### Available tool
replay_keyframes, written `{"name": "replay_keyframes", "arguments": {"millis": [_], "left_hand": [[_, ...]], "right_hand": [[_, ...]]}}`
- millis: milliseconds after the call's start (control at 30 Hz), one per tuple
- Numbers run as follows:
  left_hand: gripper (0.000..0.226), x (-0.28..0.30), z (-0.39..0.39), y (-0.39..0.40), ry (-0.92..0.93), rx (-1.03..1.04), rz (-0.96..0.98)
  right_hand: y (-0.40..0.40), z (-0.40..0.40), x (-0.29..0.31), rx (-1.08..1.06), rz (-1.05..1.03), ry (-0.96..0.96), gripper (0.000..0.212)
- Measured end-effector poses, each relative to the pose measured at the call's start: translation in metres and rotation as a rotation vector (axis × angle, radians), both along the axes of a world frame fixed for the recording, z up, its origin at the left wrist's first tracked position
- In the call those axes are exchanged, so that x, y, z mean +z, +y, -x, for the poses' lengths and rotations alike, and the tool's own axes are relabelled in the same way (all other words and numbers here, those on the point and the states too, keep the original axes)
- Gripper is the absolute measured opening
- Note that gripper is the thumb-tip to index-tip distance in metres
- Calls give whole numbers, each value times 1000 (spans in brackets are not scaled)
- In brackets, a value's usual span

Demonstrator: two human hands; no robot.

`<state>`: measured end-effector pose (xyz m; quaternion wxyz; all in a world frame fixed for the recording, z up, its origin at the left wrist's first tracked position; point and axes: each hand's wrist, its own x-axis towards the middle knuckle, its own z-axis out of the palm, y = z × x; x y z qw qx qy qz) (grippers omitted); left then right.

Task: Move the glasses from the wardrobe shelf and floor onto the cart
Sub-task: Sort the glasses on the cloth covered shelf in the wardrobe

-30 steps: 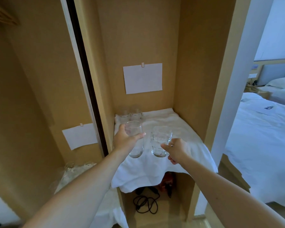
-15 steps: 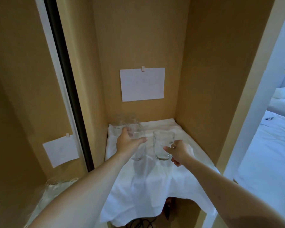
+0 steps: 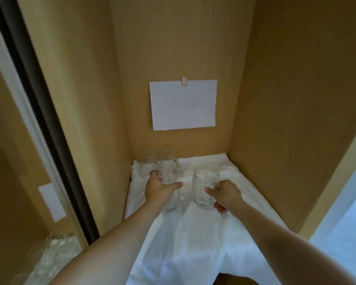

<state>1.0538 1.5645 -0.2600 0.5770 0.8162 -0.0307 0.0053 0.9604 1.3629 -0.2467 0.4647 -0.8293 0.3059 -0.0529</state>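
Inside wardrobe niche, over white cloth point(image 3: 203, 233) on shelf. Left hand point(image 3: 158, 189) gripped tall glass point(image 3: 171, 182), thumb and fingers curled round it. Right hand point(image 3: 226, 195) pinched handled glass point(image 3: 205, 187) by its handle, thumb forward, other fingers curled. Both glasses upright, just beside each other. Two more glasses point(image 3: 152, 161) at back left corner. Paper sheet point(image 3: 183, 104) clipped on back wall.

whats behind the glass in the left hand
Two more clear glasses stand at the back left corner of the white cloth, behind the glass the left hand grips. That glass and hand partly cover them, so their bases cannot be seen.
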Motion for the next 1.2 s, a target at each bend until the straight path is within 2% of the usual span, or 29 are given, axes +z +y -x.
{"name": "replay_keyframes", "arguments": {"millis": [133,433,567,700,733,833,1000,1100,1200], "left_hand": [[88,-7,-17,-15,4,0,9],[87,-28,-57,-57,17,74,-35],[88,-47,-65,-68,28,101,28],[91,-50,-76,-75,77,95,140],[89,-50,-80,-76,87,86,155],[80,-51,-88,-75,94,76,145],[76,-51,-91,-70,126,49,158],[72,-47,-91,-68,146,52,168],[72,-42,-89,-68,147,40,151]], "right_hand": [[-15,-29,-6,16,-43,-23,37],[-53,-73,-40,117,101,12,40],[-59,-66,-64,129,-148,-62,50],[-66,-69,-64,69,-499,30,73],[-72,-71,-64,32,-530,21,68],[-88,-74,-68,-16,-408,-62,28],[-84,-93,-61,323,-315,8,67],[-78,-104,-55,542,-282,-18,67],[-79,-108,-59,552,-382,-58,69]]}}
